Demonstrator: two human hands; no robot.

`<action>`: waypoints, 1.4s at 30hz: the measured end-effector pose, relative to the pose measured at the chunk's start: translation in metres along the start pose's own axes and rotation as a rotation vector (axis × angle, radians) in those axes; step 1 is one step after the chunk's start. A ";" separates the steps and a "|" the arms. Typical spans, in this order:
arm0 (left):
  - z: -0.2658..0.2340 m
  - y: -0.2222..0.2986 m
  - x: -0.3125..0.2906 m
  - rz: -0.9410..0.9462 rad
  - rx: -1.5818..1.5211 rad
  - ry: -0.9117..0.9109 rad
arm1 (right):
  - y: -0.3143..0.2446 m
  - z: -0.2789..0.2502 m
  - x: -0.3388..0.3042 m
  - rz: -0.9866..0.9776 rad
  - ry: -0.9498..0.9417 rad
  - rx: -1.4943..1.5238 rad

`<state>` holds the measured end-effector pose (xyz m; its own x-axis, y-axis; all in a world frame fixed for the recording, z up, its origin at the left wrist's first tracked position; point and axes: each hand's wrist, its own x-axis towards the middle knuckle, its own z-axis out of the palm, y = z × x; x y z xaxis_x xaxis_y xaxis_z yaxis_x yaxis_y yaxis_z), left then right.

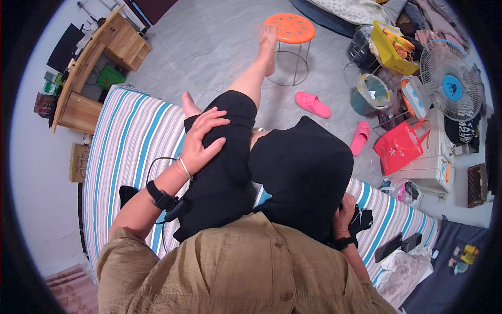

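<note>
My left hand [201,141] lies open on the left leg of the black shorts [222,172], fingers spread and thumb apart. A silver bangle [185,168] and a black wristband device [161,195] are on that arm. My right hand [343,212] is low against the outer side of my right thigh. Its fingers look curled in, partly hidden by the shorts; what they hold, if anything, cannot be made out. Beside it lies a bunched black item [362,219] on the striped bedsheet [117,141]. My bare left leg stretches forward, its foot at the orange stool [290,29].
Pink slippers [312,104] lie on the grey floor. To the right stand a fan [451,86], a red bag [400,147], a bucket [370,94] and a yellow basket [392,49]. A black phone [388,248] rests on the bed. A wooden desk [83,78] is at left.
</note>
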<state>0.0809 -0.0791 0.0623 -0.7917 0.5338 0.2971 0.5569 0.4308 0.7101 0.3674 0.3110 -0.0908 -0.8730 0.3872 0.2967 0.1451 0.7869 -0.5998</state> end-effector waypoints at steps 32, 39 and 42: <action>-0.008 -0.042 0.010 -0.060 -0.019 -0.042 | 0.017 0.013 0.002 0.086 -0.122 -0.076; -0.009 -0.038 -0.007 -0.051 0.069 -0.058 | 0.011 0.010 0.004 0.117 -0.149 -0.052; -0.009 -0.038 -0.005 -0.036 0.041 -0.027 | 0.016 0.012 0.001 0.115 -0.132 -0.067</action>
<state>0.0616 -0.1043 0.0396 -0.8046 0.5367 0.2540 0.5385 0.4792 0.6931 0.3634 0.3183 -0.1088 -0.9017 0.4133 0.1266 0.2742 0.7732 -0.5718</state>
